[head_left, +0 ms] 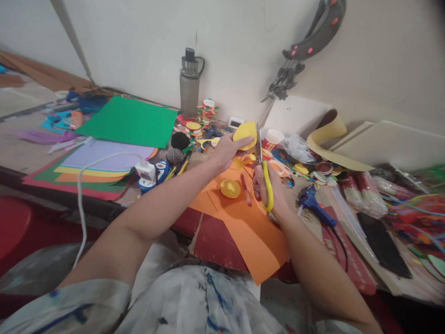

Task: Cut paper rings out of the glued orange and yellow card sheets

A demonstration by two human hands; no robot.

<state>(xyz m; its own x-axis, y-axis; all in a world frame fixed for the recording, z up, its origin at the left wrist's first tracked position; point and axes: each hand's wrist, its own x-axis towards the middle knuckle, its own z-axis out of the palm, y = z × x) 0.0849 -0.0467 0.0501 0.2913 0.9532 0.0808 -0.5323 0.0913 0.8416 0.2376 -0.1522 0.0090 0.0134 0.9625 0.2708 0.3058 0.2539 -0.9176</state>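
My left hand (227, 150) pinches a rounded piece of yellow paper (246, 134) and holds it up over the table. Yellow-handled scissors (267, 185) are gripped in my right hand (262, 181), their metal blades pointing up along the right edge of the yellow piece. Below my hands, a yellow disc (230, 189) lies on orange sheets (255, 236). A red pen (246, 189) rests between the disc and my right hand. Some yellow scraps (243, 161) sit just beneath the held paper.
A grey bottle (189, 86) stands by the wall. Left are a green sheet (130, 120), coloured paper, and a plug (146, 171) with a white cable. Right are a paper cup (273, 138), a blue glue gun (316, 204), a black pouch (382, 243) and bagged sticks (363, 190).
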